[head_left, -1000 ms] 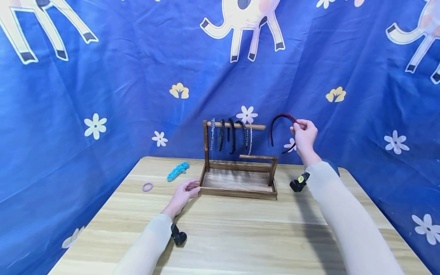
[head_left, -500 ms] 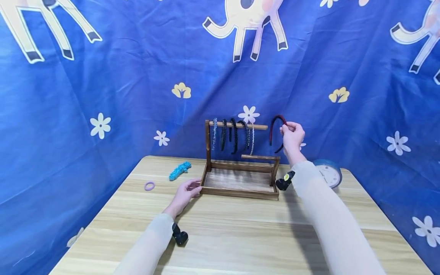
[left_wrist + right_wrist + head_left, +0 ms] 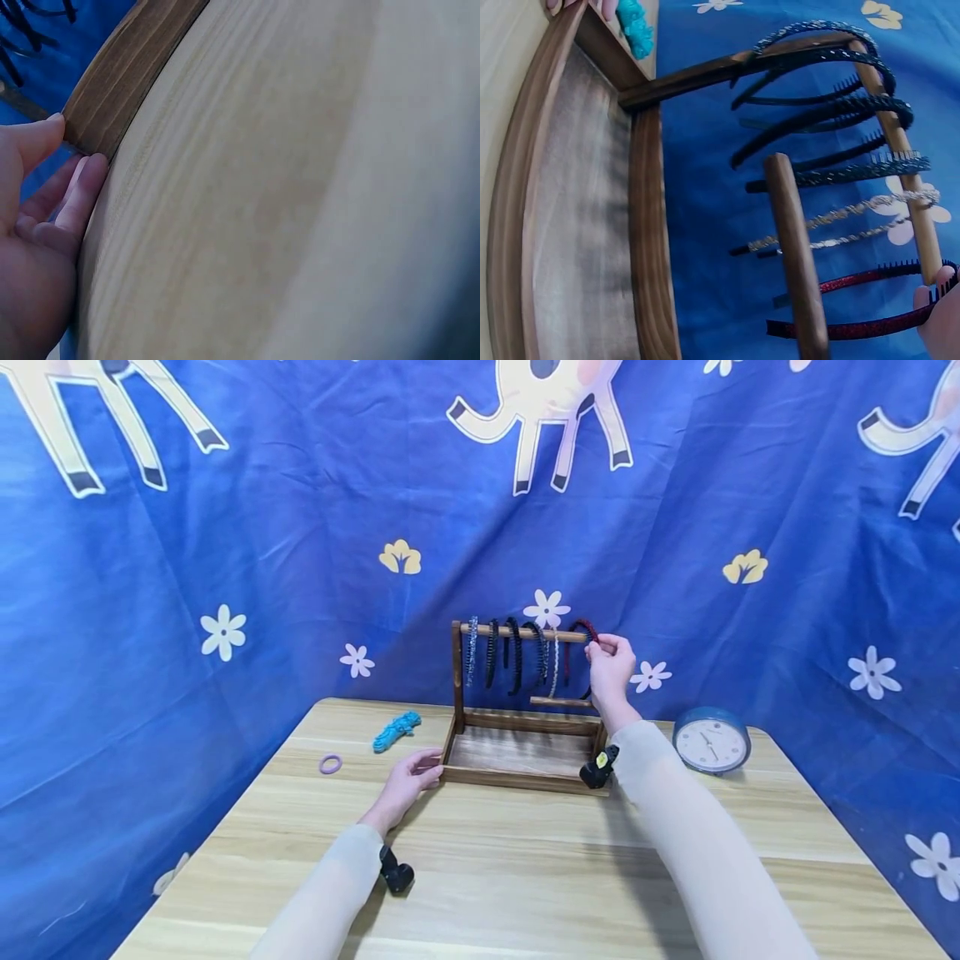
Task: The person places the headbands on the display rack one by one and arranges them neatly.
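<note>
My right hand [image 3: 612, 670] pinches a dark red toothed headband [image 3: 862, 330] at the free right end of the upper bar [image 3: 566, 636] of a wooden headband stand [image 3: 517, 778]. In the right wrist view, the headband's two ends hang toward the lower bar [image 3: 799, 262], and the bar's tip is by my fingers. Further left on the upper bar hang several headbands: a silvery blue one [image 3: 472, 652], black ones [image 3: 515, 660] and a pale beaded one [image 3: 556, 664]. My left hand [image 3: 401, 787] holds the tray's front left corner, thumb and fingers either side of it [image 3: 86, 142].
Left of the stand lie a bundle of bright blue cord-like material [image 3: 396, 732] and a small purple ring [image 3: 330, 764]. A round blue clock [image 3: 711, 742] stands at the table's back right. Behind the wooden table [image 3: 495, 877] hangs a blue patterned cloth [image 3: 300, 527].
My right hand has moved left with the red headband, from beside the stand to the upper bar's end. The clock has come into full view. My left hand has stayed at the tray corner.
</note>
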`<state>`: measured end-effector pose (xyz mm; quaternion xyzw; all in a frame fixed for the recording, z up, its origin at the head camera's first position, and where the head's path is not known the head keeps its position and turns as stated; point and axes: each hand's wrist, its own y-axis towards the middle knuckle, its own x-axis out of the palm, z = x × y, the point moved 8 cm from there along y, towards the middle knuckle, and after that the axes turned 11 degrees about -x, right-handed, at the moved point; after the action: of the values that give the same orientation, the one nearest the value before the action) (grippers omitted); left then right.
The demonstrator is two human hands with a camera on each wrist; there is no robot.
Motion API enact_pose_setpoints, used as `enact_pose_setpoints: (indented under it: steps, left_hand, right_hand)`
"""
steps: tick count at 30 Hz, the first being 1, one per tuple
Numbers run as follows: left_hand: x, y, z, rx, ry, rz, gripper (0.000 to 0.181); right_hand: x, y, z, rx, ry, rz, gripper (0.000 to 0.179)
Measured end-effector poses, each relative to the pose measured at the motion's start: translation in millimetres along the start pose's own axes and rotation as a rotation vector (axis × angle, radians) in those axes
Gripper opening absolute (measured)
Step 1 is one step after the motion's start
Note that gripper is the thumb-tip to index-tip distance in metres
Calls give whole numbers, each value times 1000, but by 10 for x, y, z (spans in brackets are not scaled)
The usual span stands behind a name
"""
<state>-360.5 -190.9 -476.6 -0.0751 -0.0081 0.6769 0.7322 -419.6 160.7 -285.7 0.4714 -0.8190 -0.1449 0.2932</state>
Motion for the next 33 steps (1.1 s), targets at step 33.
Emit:
enact_pose_setpoints:
  steps: [33]
  left_hand:
    - [8, -6, 22, 13, -16, 20, 40]
  right_hand:
    - [160, -98, 151, 82, -126, -170, 34]
